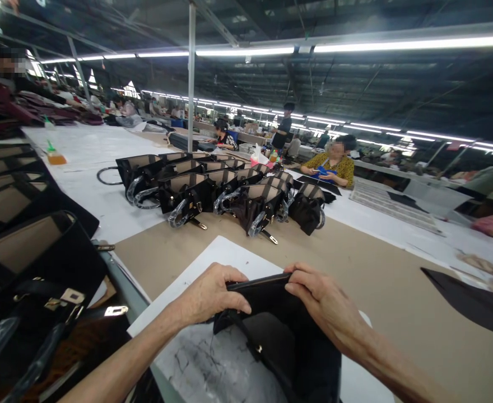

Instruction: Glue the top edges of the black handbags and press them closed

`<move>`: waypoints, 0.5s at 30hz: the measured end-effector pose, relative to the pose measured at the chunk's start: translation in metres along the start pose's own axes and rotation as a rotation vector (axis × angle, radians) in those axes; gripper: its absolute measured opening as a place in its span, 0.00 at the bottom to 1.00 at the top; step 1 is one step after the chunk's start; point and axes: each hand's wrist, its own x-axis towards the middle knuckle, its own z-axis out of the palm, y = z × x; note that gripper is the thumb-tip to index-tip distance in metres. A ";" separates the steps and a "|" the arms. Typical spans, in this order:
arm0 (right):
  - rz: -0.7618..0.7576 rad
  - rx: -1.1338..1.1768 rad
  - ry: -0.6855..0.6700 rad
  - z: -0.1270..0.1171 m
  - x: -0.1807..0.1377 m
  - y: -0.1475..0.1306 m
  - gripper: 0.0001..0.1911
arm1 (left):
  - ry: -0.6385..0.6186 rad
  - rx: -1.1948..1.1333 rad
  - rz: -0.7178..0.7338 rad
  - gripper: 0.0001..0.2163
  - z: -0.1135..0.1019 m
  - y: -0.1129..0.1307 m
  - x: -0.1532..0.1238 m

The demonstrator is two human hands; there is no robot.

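A black handbag (284,336) lies on a white board (213,257) right in front of me. My left hand (210,294) grips the left part of its top edge, fingers curled over the rim. My right hand (317,299) pinches the same edge at the right, fingers folded over it. The bag's dark body hangs down toward me between my forearms, with a small metal fitting on its front.
Several black and tan handbags (213,193) with wrapped handles lie in rows on the brown table (376,280) ahead. More bags (28,263) stand stacked at my left. A person in a yellow top (333,168) sits across; others work farther back. A dark piece (473,302) lies at right.
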 end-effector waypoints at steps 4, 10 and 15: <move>0.017 -0.018 -0.029 0.001 0.003 -0.001 0.12 | 0.019 0.010 0.048 0.13 0.000 0.001 -0.002; 0.000 -0.125 -0.028 0.003 0.005 0.002 0.12 | 0.033 0.040 0.102 0.08 0.000 0.005 -0.003; -0.008 -0.218 -0.004 0.004 0.006 0.003 0.12 | 0.053 0.242 0.189 0.11 0.002 0.008 -0.004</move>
